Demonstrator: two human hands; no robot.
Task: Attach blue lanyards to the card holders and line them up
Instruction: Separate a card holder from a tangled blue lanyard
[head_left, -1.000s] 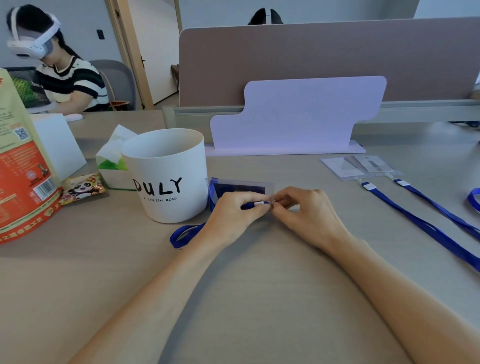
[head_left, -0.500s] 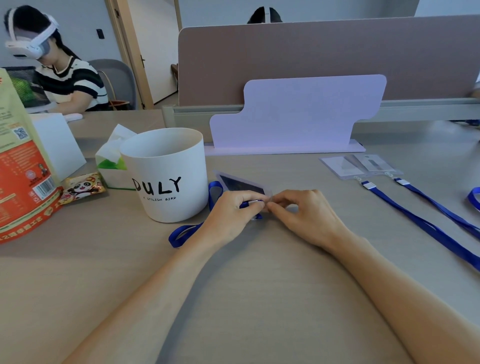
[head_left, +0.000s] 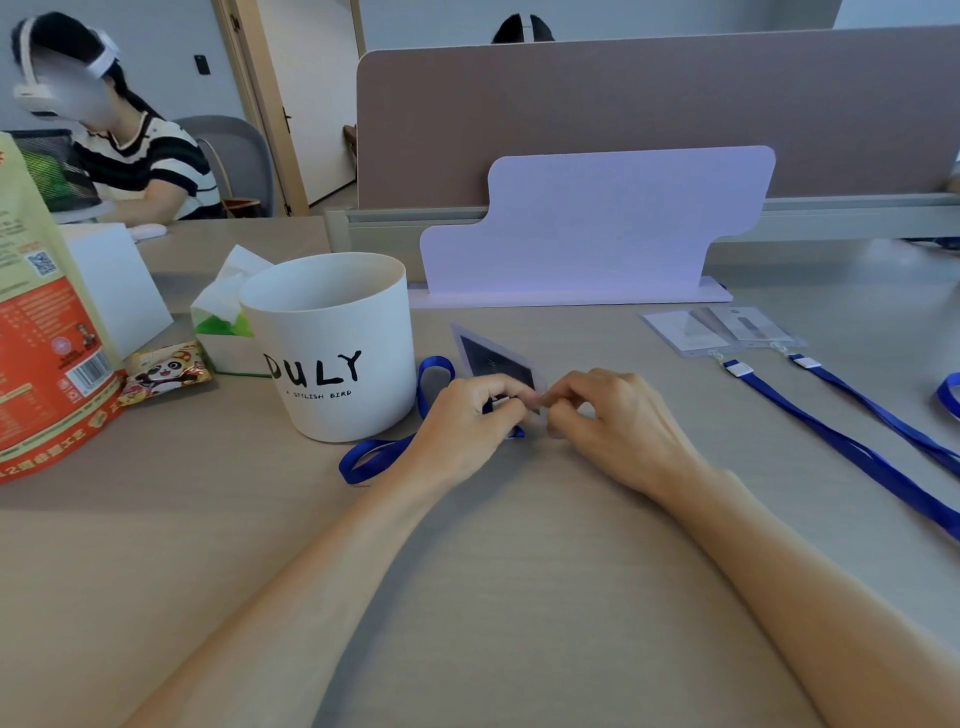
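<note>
Mid-worktop, fingertips meet fingertips: the left hand (head_left: 467, 423) pinches the clip end of a blue lanyard (head_left: 347, 463), fingers curled round it, while the right hand (head_left: 615, 426) pinches the near corner of a clear holder (head_left: 493, 361), thumb and forefinger closed on it. The holder is tipped up on edge, dark inside, leaning off towards the far edge. Is the clip through the slot? Can't tell, the fingers cover it. The lanyard trails left, one loop rising behind the left hand, another lying flat on the worktop (head_left: 519, 571) just beside a white pot (head_left: 332, 364) lettered DULY. Left of the pot sit a tissue box (head_left: 223, 338) and a panda packet (head_left: 166, 370), then a big orange bag (head_left: 47, 374) at the left edge. Towards the right edge, a second holder (head_left: 685, 332) and a third holder (head_left: 748, 325) lie flat side by side, each clipped on: the nearer strap (head_left: 841, 446) and the farther strap (head_left: 883, 413) both run to the near right. One more blue loop (head_left: 948, 397) peeks in at the right edge. Along the far edge, a lilac board (head_left: 597, 228) stands upright.
</note>
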